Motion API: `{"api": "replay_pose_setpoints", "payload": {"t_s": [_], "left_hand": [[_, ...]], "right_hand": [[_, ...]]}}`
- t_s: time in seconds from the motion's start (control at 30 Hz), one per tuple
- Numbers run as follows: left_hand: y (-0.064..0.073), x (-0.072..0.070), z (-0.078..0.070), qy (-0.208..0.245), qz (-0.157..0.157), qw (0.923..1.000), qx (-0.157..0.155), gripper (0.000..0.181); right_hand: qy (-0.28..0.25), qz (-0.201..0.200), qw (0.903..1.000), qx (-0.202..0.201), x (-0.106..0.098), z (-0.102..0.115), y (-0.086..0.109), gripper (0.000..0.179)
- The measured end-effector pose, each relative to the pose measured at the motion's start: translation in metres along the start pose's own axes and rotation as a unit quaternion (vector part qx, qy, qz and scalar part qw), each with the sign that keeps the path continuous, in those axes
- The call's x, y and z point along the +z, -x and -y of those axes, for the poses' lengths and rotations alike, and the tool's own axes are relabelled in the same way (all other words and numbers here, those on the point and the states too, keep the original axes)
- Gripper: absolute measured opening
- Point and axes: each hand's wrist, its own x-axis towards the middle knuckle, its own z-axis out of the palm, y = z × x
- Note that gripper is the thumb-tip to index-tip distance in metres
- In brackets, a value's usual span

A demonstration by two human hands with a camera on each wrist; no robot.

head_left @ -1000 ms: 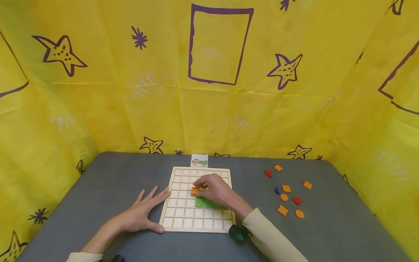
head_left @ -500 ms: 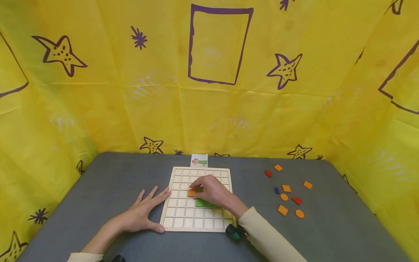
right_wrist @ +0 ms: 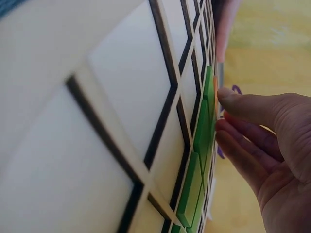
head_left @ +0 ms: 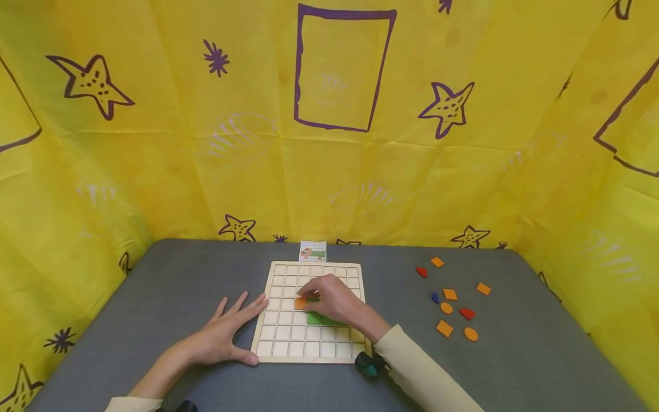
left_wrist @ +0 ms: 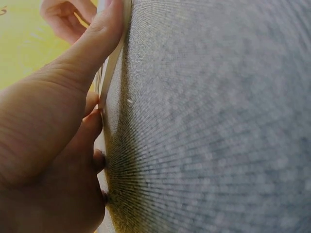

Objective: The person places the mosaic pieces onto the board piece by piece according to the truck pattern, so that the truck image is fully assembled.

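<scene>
A pale wooden grid board (head_left: 283, 332) lies on the grey table. My left hand (head_left: 221, 340) is spread at its left edge, with fingertips and thumb touching the frame; in the left wrist view the thumb (left_wrist: 92, 53) presses along the rim. Over the middle of the board, my right hand (head_left: 337, 300) pinches an orange square tile (head_left: 301, 304) between thumb and fingers, low in a cell. Green square tiles (head_left: 324, 318) sit in cells beside it, partly hidden under the hand. From the right wrist, the orange tile's edge (right_wrist: 215, 90) shows by the thumb tip, past the green tiles (right_wrist: 192, 189).
Behind the board lies a small printed pattern card (head_left: 313, 252). Loose pieces are scattered to the right: several orange ones (head_left: 444, 328), two red pieces (head_left: 467, 313) and a blue piece (head_left: 435, 297). A yellow patterned cloth (head_left: 334, 171) encloses the table.
The right hand has shifted slightly left with the orange tile, which now sits lower, lined up with a cell left of the green ones. The left hand has stayed in place.
</scene>
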Motion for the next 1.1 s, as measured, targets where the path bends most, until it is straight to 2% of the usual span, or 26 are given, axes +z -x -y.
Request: {"api": "replay_pose_setpoints", "payload": {"t_s": [0.47, 0.7, 1.1], "left_hand": [[-0.005, -0.003, -0.007, -0.012, 0.01, 0.9995, -0.026, 0.115], [-0.005, -0.004, -0.007, -0.018, 0.009, 0.9997, -0.017, 0.117], [-0.004, -0.004, -0.008, -0.007, 0.017, 0.9995, -0.027, 0.116]], "right_hand": [[-0.025, -0.022, 0.9994, 0.013, -0.015, -0.008, 0.016, 0.027], [-0.033, -0.031, 0.9987, 0.022, -0.023, -0.016, 0.027, 0.026], [-0.079, -0.061, 0.9947, 0.025, -0.041, -0.035, 0.05, 0.029]]}}
